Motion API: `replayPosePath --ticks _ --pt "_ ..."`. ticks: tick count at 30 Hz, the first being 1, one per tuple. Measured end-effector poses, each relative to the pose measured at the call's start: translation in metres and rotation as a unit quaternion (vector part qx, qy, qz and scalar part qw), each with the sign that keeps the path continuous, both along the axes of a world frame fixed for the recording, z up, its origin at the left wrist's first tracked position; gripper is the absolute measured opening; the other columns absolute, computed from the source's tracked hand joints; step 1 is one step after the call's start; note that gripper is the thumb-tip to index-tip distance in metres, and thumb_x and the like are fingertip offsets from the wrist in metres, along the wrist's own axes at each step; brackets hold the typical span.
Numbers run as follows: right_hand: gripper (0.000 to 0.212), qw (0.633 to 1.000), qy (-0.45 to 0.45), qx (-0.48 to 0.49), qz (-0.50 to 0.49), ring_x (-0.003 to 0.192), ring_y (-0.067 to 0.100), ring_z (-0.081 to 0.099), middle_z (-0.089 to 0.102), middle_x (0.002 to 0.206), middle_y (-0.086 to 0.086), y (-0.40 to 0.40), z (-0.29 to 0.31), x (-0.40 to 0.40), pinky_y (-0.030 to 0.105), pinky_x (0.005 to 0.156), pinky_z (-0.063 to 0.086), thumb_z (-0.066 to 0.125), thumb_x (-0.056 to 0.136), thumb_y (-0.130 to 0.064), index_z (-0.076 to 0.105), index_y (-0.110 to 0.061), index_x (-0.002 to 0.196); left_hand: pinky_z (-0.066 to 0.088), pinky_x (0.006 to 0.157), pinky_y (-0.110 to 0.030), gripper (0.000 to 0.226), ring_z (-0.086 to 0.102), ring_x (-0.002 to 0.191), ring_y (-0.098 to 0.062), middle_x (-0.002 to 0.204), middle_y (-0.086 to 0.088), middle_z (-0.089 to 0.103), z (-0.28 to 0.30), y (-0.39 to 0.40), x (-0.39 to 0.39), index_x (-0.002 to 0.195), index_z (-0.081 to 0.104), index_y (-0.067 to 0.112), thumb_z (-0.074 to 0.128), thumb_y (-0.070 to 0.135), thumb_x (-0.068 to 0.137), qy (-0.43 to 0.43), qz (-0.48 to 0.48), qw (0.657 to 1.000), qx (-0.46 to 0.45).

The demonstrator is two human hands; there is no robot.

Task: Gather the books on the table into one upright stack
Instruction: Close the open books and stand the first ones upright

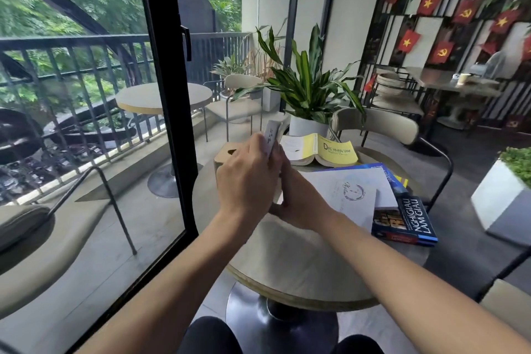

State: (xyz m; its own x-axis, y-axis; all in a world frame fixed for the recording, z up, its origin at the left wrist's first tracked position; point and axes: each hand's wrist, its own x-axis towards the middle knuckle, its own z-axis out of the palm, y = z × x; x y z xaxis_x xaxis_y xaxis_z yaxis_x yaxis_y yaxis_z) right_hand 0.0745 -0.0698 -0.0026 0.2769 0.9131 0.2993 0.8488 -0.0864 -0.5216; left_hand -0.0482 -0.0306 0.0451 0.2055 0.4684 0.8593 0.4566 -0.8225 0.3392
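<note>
A small white book (pixel 271 135), blurred, is held upright above the far left part of a round table (pixel 301 264), gripped between two bare hands. The left hand (pixel 247 181) is wrapped around its near left side with the fingers closed on the cover, while the right hand (pixel 298 198) is pressed against its lower right edge, fingers likewise closed on it. Behind the left hand a tan cardboard box (pixel 227 154) is partly seen on the tabletop. Beyond the held book, a yellow paperback (pixel 324 149) is laid open and face down near the table's far edge, its title printed in dark letters. To the right of the hands, a large white booklet (pixel 359 195) bearing a round blue emblem is spread flat over a blue-covered book (pixel 386 174), of which only the far edge and spine can be made out. A dark blue book (pixel 408 218) with large white lettering is set at the table's right rim, its far corner tucked under the white booklet. A potted plant (pixel 307 86) and a beige chair (pixel 376 126) are placed just past the table, and a black-framed glass door (pixel 169 123) is seen to the left.
</note>
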Motion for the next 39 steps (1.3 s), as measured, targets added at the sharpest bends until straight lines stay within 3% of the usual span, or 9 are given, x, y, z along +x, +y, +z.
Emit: replayPosePath --ticks 5,9,13,17,23,29,35,39 --pt "0.134 1.000 -0.019 -0.015 -0.013 0.132 0.028 0.043 0.040 0.149 0.003 0.012 -0.005 0.004 0.048 0.093 0.050 0.077 0.060 -0.046 -0.019 -0.026 0.150 0.035 0.043 -0.030 0.024 0.059 0.057 -0.033 0.067 -0.011 0.059 -0.042 0.011 0.006 0.085 0.061 0.001 0.056 0.023 0.093 -0.032 -0.038 0.999 0.000" --pt "0.112 0.999 -0.019 -0.022 -0.016 0.124 0.033 0.049 0.049 0.139 0.010 0.010 -0.010 0.006 0.051 0.091 0.049 0.056 0.071 -0.060 -0.015 -0.028 0.151 0.034 0.047 -0.031 0.019 0.058 0.059 -0.031 0.070 -0.011 0.060 -0.061 0.010 0.009 0.098 0.050 0.011 0.050 0.029 0.097 -0.052 -0.091 0.994 -0.034" --pt "0.122 0.996 -0.070 -0.061 -0.011 0.127 0.028 0.042 0.038 0.150 0.004 0.003 -0.016 0.011 0.047 0.090 0.048 0.072 0.074 -0.043 -0.024 -0.033 0.148 0.033 0.054 -0.030 0.026 0.062 0.067 -0.034 0.081 -0.009 0.069 -0.071 0.011 0.010 0.113 0.054 0.016 0.057 0.034 0.094 -0.030 -0.082 0.988 -0.124" --pt "0.119 0.995 -0.085 -0.055 -0.020 0.120 0.032 0.050 0.050 0.133 0.009 -0.001 -0.026 0.011 0.047 0.089 0.050 0.073 0.076 -0.033 -0.023 -0.048 0.145 0.037 0.058 -0.036 0.046 0.064 0.078 -0.038 0.088 -0.010 0.072 -0.084 0.018 0.010 0.123 0.058 0.013 0.049 0.041 0.089 0.017 -0.078 0.982 -0.172" --pt "0.102 0.987 -0.150 -0.054 -0.028 0.126 0.030 0.042 0.045 0.143 0.007 -0.012 -0.028 0.016 0.040 0.099 0.038 0.064 0.084 -0.019 -0.009 -0.035 0.153 0.048 0.072 -0.042 0.064 0.064 0.094 -0.038 0.108 -0.011 0.072 -0.088 0.017 0.011 0.145 0.045 0.016 0.061 0.027 0.084 0.066 -0.085 0.969 -0.224" --pt "0.092 0.952 -0.222 -0.068 -0.198 0.142 0.028 0.025 0.017 0.161 0.006 -0.036 -0.024 0.052 0.045 0.107 0.030 0.061 0.086 -0.039 0.002 -0.022 0.154 0.053 0.070 -0.042 0.063 0.065 0.088 -0.038 0.102 -0.010 0.072 -0.101 0.011 0.009 0.145 0.045 0.018 0.063 0.023 0.084 0.074 -0.086 0.964 -0.240" --pt "0.090 0.915 -0.233 -0.158 -0.289 0.145 0.032 0.015 0.011 0.162 0.011 -0.060 -0.028 0.080 0.049 0.109 0.022 0.042 0.084 -0.067 0.004 -0.026 0.154 0.049 0.056 -0.040 0.061 0.065 0.071 -0.042 0.093 -0.016 0.073 -0.112 0.008 0.013 0.141 0.053 0.008 0.071 0.013 0.082 0.085 -0.065 0.970 -0.218" --pt "0.090 0.896 -0.217 -0.176 -0.344 0.140 0.034 0.023 0.021 0.157 0.013 -0.068 -0.032 0.084 0.049 0.106 0.024 0.034 0.081 -0.077 0.019 -0.024 0.152 0.049 0.058 -0.042 0.059 0.065 0.073 -0.045 0.095 -0.019 0.072 -0.112 0.009 0.020 0.141 0.051 0.007 0.068 0.011 0.085 0.074 -0.056 0.966 -0.241"
